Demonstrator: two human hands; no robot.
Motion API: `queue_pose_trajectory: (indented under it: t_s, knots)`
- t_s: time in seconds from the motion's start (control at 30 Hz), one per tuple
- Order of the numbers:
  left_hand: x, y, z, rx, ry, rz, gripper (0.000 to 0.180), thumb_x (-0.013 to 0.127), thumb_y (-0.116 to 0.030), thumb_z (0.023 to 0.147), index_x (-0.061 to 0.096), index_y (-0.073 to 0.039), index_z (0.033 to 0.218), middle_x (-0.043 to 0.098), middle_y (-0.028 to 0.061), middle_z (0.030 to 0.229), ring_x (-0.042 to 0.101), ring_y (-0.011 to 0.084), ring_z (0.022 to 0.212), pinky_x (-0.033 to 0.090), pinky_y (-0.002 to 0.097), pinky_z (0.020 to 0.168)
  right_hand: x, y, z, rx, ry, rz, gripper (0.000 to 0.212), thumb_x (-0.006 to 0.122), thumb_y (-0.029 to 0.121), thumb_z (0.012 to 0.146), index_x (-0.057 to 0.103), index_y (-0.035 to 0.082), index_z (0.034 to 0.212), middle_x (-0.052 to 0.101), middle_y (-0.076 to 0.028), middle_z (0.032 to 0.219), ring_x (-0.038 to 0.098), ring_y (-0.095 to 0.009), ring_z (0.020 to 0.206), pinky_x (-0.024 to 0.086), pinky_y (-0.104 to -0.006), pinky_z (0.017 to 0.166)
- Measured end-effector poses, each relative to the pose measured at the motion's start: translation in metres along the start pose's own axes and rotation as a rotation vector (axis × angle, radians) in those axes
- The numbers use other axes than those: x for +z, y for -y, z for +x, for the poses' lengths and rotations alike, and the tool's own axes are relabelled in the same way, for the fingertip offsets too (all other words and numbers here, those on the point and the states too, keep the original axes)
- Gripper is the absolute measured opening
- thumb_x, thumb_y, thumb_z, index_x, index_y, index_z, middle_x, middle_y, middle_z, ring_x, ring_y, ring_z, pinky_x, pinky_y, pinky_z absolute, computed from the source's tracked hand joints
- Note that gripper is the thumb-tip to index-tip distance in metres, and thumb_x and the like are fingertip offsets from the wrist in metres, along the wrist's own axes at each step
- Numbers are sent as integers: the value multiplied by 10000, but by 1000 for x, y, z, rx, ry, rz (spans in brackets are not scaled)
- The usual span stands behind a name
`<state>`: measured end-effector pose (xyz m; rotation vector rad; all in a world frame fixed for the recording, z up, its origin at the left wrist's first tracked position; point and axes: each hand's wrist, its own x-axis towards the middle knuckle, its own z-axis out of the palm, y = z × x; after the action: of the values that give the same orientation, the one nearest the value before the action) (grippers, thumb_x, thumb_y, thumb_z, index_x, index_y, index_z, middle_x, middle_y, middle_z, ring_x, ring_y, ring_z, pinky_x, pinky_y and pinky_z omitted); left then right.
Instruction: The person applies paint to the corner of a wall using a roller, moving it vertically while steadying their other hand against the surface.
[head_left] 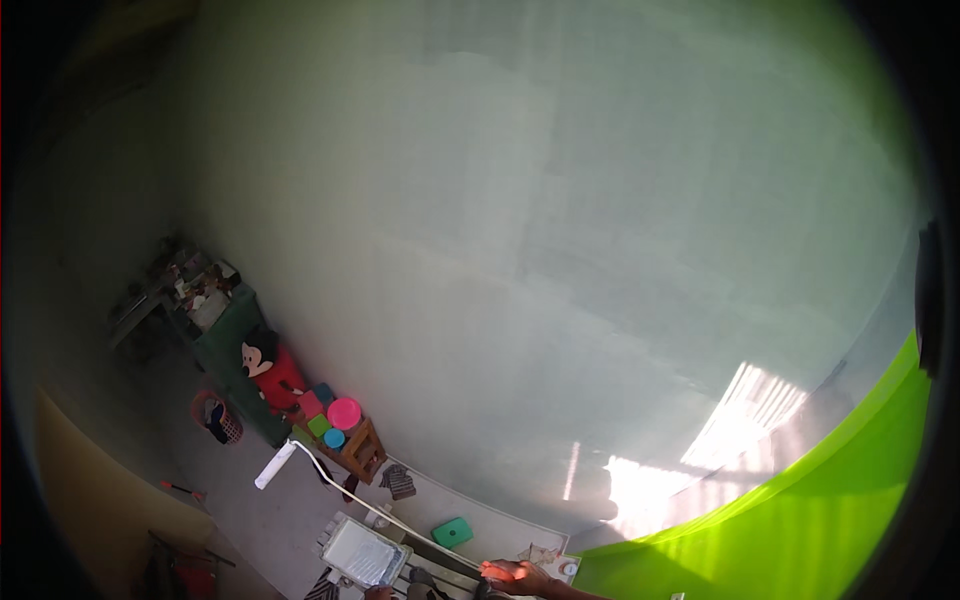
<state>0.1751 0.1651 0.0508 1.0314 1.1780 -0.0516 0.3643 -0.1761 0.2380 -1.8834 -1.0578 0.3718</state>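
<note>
My right hand (528, 578) comes in at the lower edge, its fingers closed round the orange handle of a paint roller. From there the roller's long pale rod runs up and left to its white sleeve (275, 464), which hangs over the floor, apart from the wall. Below the rod sits a rectangular paint tray (366, 552) with white paint in it. At the bottom edge, beside the tray, a small brown patch shows that I cannot make out. My left hand cannot be identified in the picture.
A large pale grey-green wall (520, 250) fills most of the view. At left stand a green cabinet (230, 335), a red-and-black plush toy (275, 375), a wooden stand (367, 452) with colourful containers, and a pink basket (228, 428). A bright green curtain (770, 530) hangs at right.
</note>
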Motion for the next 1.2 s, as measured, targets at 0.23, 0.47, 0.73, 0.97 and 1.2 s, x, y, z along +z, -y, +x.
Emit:
queue_pose_trajectory:
  t_s: [0.23,0.47,0.73,0.97,1.2]
  knots:
    - [111,-111,25,163,211,252,208,699,-98,926,603,20,784,605,68,707,628,176,553,589,359,522,-93,65,6,-109,-650,-279,454,824,201,889,665,13,1271,782,-99,1055,778,-240,886,615,-339,775]
    - [205,-157,18,314,395,434,265,699,-102,941,571,14,740,569,52,681,606,160,542,586,356,515,-219,158,-46,163,-1187,-310,401,797,128,884,680,-14,1240,762,-111,902,748,-183,758,585,-308,702]
    - [287,-189,15,801,612,404,335,699,-106,958,534,7,689,528,34,652,580,142,530,584,354,507,-309,211,-132,98,-1489,-190,286,577,89,992,631,-31,1245,604,-14,690,528,-68,518,452,-245,473]
    - [473,-395,-239,1453,696,494,296,662,-234,1015,694,11,852,714,77,680,681,154,575,528,308,578,-374,264,-156,-119,-1635,-222,338,612,75,1007,583,-27,1328,615,-14,776,535,-66,567,469,-242,526]
    - [580,-547,-452,2332,432,465,386,735,-225,916,630,-42,1239,645,170,1321,632,337,1200,501,455,996,-454,333,-163,-113,-1673,-301,330,600,130,1035,599,-16,1331,605,-21,795,523,-65,583,474,-248,548]
